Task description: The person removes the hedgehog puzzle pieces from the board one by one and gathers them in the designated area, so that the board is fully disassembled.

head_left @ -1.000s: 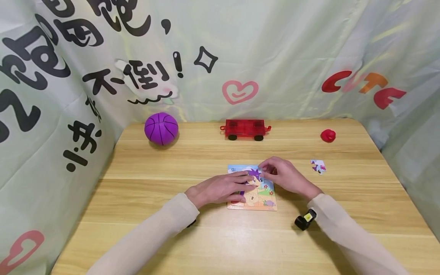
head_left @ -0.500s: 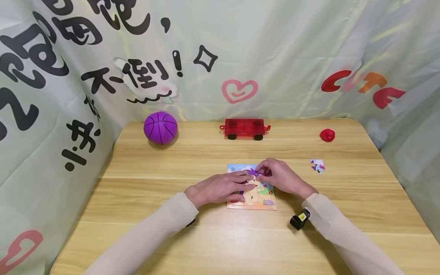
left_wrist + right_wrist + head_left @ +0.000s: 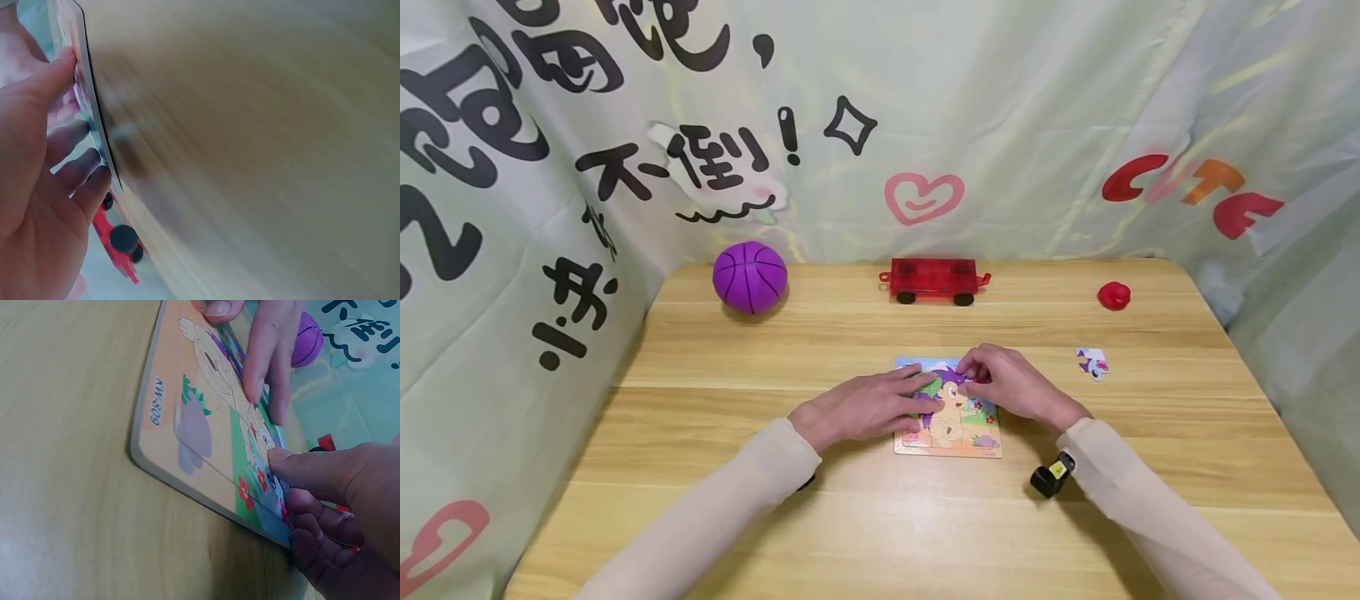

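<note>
A picture puzzle board (image 3: 958,433) with a cartoon animal lies on the wooden table (image 3: 880,525) in front of me. My left hand (image 3: 898,398) rests flat on its left part, fingers straight and pressing down; those fingers (image 3: 269,356) also show in the right wrist view. My right hand (image 3: 981,379) sits at the board's far right part, fingers curled, pinching a puzzle piece (image 3: 269,472) against the board (image 3: 187,425) with the thumb on top. In the left wrist view my left hand (image 3: 69,137) touches the board's edge (image 3: 94,119); the picture is blurred.
A loose puzzle piece (image 3: 1092,362) lies to the right of the board. At the back of the table stand a purple ball (image 3: 749,277), a red toy cart (image 3: 934,281) and a small red object (image 3: 1113,295). Printed cloth walls close the table in on three sides.
My right hand came down and left with the piece onto the board's upper part. My left hand slid slightly left, uncovering more of the picture.
</note>
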### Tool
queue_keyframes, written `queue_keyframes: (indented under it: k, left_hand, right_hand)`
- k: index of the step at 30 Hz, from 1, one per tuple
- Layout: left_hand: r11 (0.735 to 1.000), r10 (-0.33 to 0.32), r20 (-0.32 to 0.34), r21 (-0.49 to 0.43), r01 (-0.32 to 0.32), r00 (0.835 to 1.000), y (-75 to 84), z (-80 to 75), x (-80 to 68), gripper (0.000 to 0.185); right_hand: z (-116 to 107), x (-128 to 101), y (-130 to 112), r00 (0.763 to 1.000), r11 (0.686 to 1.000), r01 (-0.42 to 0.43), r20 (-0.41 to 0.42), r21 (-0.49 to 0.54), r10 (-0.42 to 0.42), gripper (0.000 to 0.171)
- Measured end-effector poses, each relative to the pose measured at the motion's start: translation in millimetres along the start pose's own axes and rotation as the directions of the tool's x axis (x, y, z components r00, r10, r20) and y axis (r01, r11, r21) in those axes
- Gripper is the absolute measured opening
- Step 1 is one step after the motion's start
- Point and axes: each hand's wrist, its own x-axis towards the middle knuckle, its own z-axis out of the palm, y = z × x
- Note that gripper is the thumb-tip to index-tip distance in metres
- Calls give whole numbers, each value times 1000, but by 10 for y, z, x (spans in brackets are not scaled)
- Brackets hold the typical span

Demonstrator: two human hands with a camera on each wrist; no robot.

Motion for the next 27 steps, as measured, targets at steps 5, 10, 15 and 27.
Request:
queue_keyframes:
  k: [5, 10, 15, 27]
  left_hand:
    - [1000, -10, 15, 8, 10, 1000, -11, -17, -53, 49]
    - [1000, -25, 32, 16, 25, 999, 32, -25, -49, 49]
    - [999, -46, 43, 11, 45, 998, 80, -18, -38, 49]
    - [998, -66, 67, -12, 67, 996, 62, 78, -90, 51]
  right_hand:
    - [-20, 14, -7, 1000, 1000, -4, 18, -6, 4, 21]
    - [-25, 35, -14, 999, 1000, -3, 36, -8, 3, 22]
    - [-26, 40, -17, 999, 1000, -11, 42, -4, 12, 21]
    - [-26, 39, -17, 999, 1000, -21, 45, 3, 21, 23]
